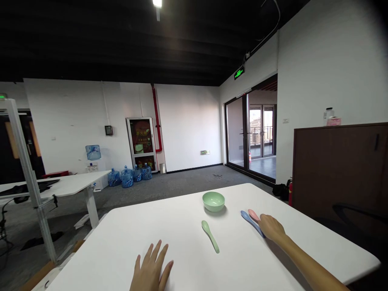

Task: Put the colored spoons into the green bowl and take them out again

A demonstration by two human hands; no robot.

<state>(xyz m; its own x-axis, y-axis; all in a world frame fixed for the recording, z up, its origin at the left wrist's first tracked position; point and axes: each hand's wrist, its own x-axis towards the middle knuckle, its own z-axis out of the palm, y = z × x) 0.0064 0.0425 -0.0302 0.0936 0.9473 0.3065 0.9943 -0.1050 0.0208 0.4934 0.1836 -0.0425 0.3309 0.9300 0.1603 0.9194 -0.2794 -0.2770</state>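
Note:
My left hand (150, 267) is at the near edge of the white table (178, 226), fingers spread, holding nothing. At the right, my right hand (271, 227) is closed over the handle of a pink spoon (253, 214); only the spoon's bowl end shows. A blue spoon (252, 222) lies alongside, its handle end close to my right hand. Between my hands rests a green spoon (210, 235), its bowl end pointing away from me. Behind it a light green bowl (214, 202) stands upright.
Across the room, several blue water jugs (126, 177) stand on the floor near a fire cabinet (141, 141). Another white table (75, 182) is at the left, beside a metal post (28, 169). A dark brown cabinet (336, 165) stands at the right.

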